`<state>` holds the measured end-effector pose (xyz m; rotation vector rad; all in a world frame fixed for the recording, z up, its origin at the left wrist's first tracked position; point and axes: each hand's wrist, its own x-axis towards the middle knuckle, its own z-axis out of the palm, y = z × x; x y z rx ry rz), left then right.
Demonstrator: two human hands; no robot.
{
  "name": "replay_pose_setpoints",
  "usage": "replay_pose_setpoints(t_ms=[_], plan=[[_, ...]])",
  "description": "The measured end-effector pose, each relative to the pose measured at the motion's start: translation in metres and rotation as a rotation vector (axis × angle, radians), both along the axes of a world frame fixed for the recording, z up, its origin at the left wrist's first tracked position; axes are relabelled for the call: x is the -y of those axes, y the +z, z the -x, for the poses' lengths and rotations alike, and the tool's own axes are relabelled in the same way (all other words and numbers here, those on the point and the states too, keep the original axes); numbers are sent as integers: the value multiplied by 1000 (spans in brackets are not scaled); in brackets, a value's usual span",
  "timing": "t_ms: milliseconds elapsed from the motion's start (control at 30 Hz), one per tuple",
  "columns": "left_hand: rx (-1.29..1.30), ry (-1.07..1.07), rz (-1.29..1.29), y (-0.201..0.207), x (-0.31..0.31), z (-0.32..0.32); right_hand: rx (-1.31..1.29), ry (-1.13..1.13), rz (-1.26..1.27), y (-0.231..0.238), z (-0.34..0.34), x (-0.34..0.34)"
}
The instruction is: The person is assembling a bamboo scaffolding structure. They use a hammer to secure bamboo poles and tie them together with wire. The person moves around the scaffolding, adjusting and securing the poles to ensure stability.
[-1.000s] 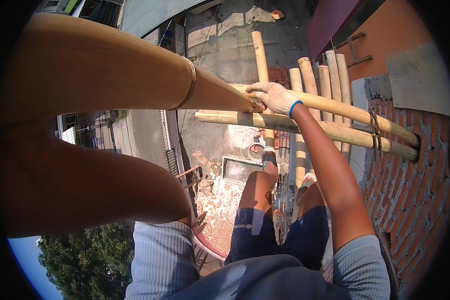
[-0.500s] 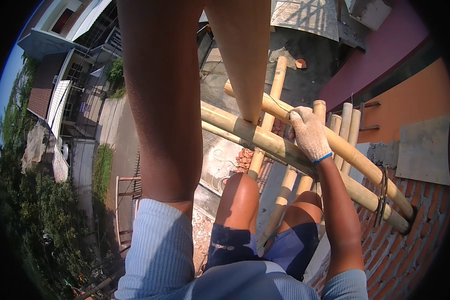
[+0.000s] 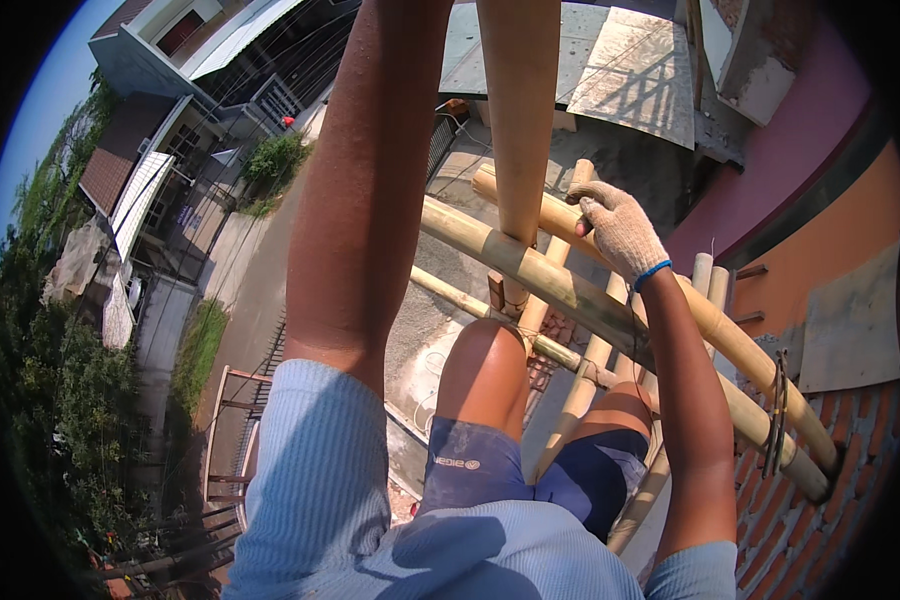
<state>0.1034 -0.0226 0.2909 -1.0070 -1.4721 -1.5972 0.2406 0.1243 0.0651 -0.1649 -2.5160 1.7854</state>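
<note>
I am high on a bamboo scaffold. My right hand point(image 3: 618, 225), in a white knit glove with a blue cuff, is closed over the upper of two slanted horizontal bamboo poles point(image 3: 740, 345). The lower pole point(image 3: 515, 262) runs just beneath it. My bare left arm point(image 3: 370, 200) reaches straight up beside an upright bamboo pole point(image 3: 520, 120) and leaves the top of the picture, so my left hand is hidden. My knees point(image 3: 485, 350) hang below the poles.
A red brick wall point(image 3: 830, 540) with orange plaster stands at the right, where dark wire point(image 3: 775, 420) binds the pole ends. Further bamboo poles point(image 3: 580, 385) slant downward. Far below lie a concrete yard point(image 3: 430, 330), a road and house roofs point(image 3: 140, 190).
The view has swung, so my left arm now points up instead of lying across the picture. My right hand has kept its hold on the bamboo pole.
</note>
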Motion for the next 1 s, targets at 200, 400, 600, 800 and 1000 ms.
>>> replay_pose_setpoints(t_ms=[200,400,600,800,1000], plan=[[294,141,638,-109,61,6,67,156,-75,-11,34,-4],[240,332,1484,-228,129,11,137,140,-4,-3,41,6],[542,420,1111,-265,171,-49,-126,25,-675,18,-48,34],[785,1,557,-337,153,-104,6,-149,-66,-47,-113,86],[1012,-55,610,-312,143,-124,-102,-143,-22,-121,-100,142]])
